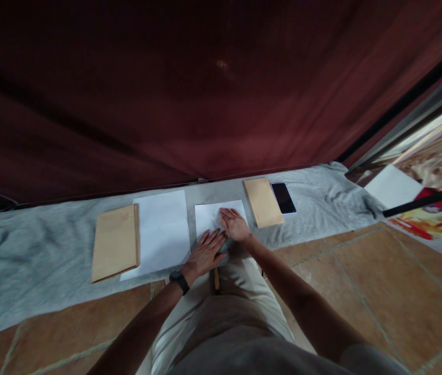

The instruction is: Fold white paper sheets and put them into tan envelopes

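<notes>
Fingers (213, 237) of left hand (205, 253) and right hand (234, 224) lie flat, gripping nothing, pressing the paper (206, 214) onto the cloth (49, 250). Paper appears already folded; envelope (263, 202) alongside is untouched.

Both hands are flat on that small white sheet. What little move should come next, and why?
Probably slide the right hand along the small white sheet to smooth it, while the left hand pins its near edge. Both palms lie open on it, and the grey cloth beneath is soft and wrinkled.
</notes>
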